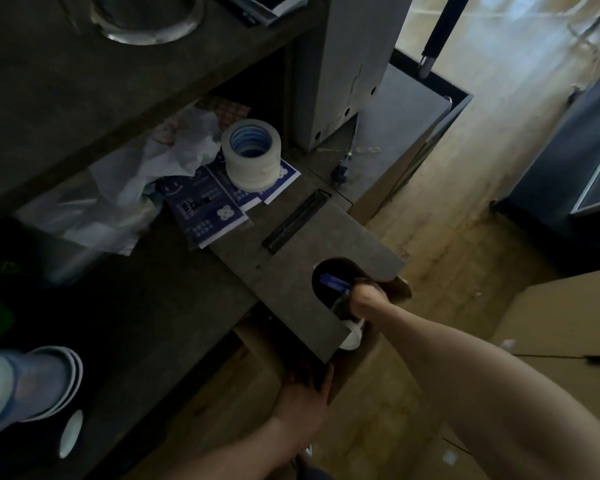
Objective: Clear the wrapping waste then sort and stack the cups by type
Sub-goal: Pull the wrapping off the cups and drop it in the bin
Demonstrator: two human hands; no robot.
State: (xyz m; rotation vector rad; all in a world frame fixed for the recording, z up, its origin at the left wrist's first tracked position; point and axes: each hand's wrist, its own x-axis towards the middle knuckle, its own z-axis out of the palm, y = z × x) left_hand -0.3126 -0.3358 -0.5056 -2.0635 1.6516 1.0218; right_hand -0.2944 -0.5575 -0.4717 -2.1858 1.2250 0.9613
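Hands at the flat grey board point(284, 278) that crosses the centre of the frame, seen from above. We see the right hand point(365, 296) at centre right, over the oval hole point(321, 297) cut into the board. Its fingers are curled around crumpled white wrapping waste point(352, 337), which hangs just below the board's near edge. A blue scrap point(332, 282) lies inside the hole, just beside the knuckles.

At lower centre, the left hand point(300, 401) rests against the brown panel point(257, 344) beneath the board with its thumb spread. Its fingertips are lost in shadow, so we cannot tell whether it grips.

At lower left we find the nested stack of translucent bluish plastic cups point(32, 386) lying on its side, well apart from both hands, with a small white disc point(70, 434) near it.

On the shelf at upper centre stands a pile of pale masking-tape rolls point(252, 155) on dark blue printed leaflets point(210, 211). Beside these, to the left, lie crumpled clear plastic bags point(132, 188).
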